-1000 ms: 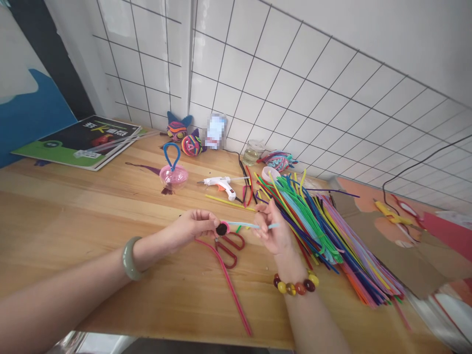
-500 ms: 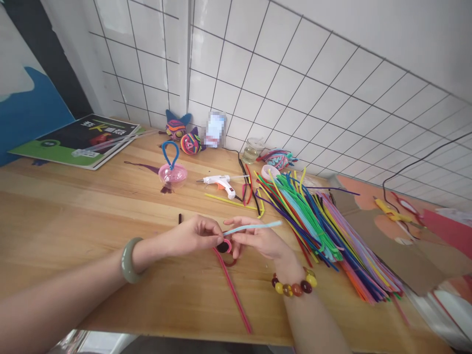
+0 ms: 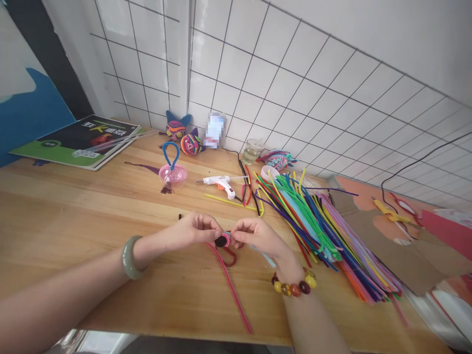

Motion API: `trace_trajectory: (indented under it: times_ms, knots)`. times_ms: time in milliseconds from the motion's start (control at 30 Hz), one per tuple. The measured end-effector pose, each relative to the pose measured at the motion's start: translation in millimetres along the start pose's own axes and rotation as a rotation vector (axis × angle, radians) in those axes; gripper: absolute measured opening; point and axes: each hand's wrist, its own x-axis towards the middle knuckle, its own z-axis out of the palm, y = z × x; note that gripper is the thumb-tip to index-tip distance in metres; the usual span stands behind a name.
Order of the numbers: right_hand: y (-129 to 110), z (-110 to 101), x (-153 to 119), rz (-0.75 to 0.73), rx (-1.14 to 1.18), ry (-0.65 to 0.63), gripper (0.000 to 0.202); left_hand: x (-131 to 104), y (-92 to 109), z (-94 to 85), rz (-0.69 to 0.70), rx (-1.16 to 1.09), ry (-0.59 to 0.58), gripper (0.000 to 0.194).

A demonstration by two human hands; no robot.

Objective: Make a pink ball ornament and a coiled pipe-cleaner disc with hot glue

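Between my two hands is a small coil of pipe cleaner [image 3: 221, 241], black in the middle with a pink rim. My left hand [image 3: 197, 230] pinches it from the left, thumb against forefinger. My right hand [image 3: 256, 236] is closed at the coil's other side on a light blue pipe cleaner [image 3: 266, 256], whose free end trails out below the palm. Where the light blue strand meets the coil is mostly hidden by my fingers. A long pink pipe cleaner [image 3: 235, 295] runs from below the coil toward the table's front edge. Beside it shows a dark red bent pipe cleaner [image 3: 233, 259].
Bundled pipe cleaners [image 3: 320, 231] lie on the right. Beyond my hands are a white glue gun [image 3: 221, 183], a pink plastic dish [image 3: 173, 174] with a blue loop, and a glass jar [image 3: 251, 151]. A yellow glue gun [image 3: 391, 210] rests on cardboard [image 3: 413, 260].
The light blue pipe cleaner has swung from pointing right above my right hand to hanging down under it. My right fingers have closed into a pinch close to the coil.
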Motion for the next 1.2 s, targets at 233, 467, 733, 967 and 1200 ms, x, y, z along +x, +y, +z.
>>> trace_trajectory:
  times_ms: [233, 467, 733, 967, 1200]
  knots:
    - [0, -2, 6, -0.142, -0.406, 0.291, 0.018, 3, -2, -0.2, -0.103, 0.032, 0.061, 0.031]
    - [-4, 3, 5, -0.288, -0.557, 0.342, 0.015, 5, -3, 0.4, -0.143, 0.063, 0.063, 0.03]
    - [-1, 13, 6, -0.227, -0.5, 0.246, 0.022, 4, -2, 2.5, -0.15, 0.035, 0.036, 0.031]
    - [-2, 18, 5, -0.157, -0.401, 0.16, 0.024, 4, -6, 4.0, -0.121, 0.076, 0.039, 0.03]
    - [-1, 16, 7, -0.158, -0.426, 0.224, 0.024, 6, -4, 4.5, -0.129, -0.126, 0.034, 0.025]
